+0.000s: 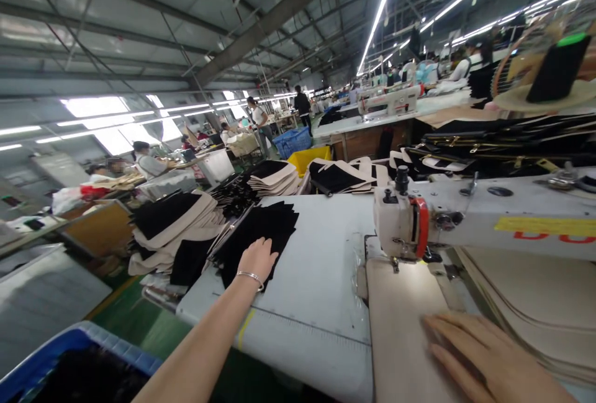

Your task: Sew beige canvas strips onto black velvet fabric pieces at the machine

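Observation:
My left hand, with a silver bracelet at its wrist, is on a fanned stack of black fabric pieces at the left of the sewing table. Its fingers are bent together against the fabric, and their tips are partly hidden. My right hand lies flat and somewhat blurred on a long beige panel. That panel runs under the head of a white sewing machine with a red-orange guard. Larger beige panels are stacked right of the needle area.
Bundles of beige and black pieces stand beyond the table's left edge. A blue basket holding dark material is at lower left. Black zippered pieces and a black thread cone sit behind the machine. Several people are in the background.

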Demonstrator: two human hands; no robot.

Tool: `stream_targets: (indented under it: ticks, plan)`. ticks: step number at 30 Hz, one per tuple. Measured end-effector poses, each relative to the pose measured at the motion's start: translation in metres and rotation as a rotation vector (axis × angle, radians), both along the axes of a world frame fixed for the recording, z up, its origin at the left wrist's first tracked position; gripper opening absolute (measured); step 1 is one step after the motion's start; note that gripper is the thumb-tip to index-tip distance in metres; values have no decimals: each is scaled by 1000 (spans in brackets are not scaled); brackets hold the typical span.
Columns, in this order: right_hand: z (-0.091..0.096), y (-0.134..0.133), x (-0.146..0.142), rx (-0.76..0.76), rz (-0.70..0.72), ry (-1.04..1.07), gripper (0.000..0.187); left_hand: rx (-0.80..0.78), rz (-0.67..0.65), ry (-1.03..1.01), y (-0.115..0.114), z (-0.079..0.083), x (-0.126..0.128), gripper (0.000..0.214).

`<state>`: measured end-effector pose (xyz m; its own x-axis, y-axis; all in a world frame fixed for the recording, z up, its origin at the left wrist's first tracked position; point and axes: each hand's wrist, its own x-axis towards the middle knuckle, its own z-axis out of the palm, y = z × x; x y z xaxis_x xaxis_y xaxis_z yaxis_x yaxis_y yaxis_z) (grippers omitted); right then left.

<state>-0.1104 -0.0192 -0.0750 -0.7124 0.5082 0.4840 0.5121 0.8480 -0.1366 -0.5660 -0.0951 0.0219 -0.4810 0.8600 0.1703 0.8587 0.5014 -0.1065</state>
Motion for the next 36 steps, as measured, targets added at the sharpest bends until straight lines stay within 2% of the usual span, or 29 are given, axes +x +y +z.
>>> stream_targets:
  ticks: [2,5,10,15,19,22,23,25,27,28,30,32,34,36]
  plan:
    - [14,14,-22,29,-54,-41,40,-36,-20,-5,0,2,-11,34]
    - [16,25,-40,41,-85,-44,43,-71,-39,3,6,7,-15,29]
    - [7,25,-37,23,-61,-84,44,-95,-52,44,13,19,-17,28]
    - [13,23,-35,0,-63,-95,43,-112,-40,48,15,30,-12,17]
    - [20,23,-36,-2,-53,-82,42,-79,-57,55,9,59,1,26]
    - [30,21,-38,-9,-44,-73,42,-38,-144,42,1,72,31,41]
    - [34,20,-39,-17,-39,-76,41,-53,-217,-6,0,70,46,42]
    - [42,19,-42,-39,-35,-90,38,-128,-442,-180,0,55,77,35]
    - [46,19,-44,-58,-41,-99,35,-134,-647,-333,7,30,105,31]
    - [47,18,-44,-64,-46,-100,35,-93,-688,-359,12,16,116,33]
    - [46,18,-45,-65,-55,-94,35,24,-633,-318,27,-9,129,41]
    - [43,17,-45,-59,-54,-82,36,98,-529,-319,42,-26,132,47]
    - [41,18,-44,-51,-48,-73,38,122,-487,-384,52,-33,132,38]
    - [41,18,-43,-50,-43,-69,38,125,-498,-436,53,-30,129,26]
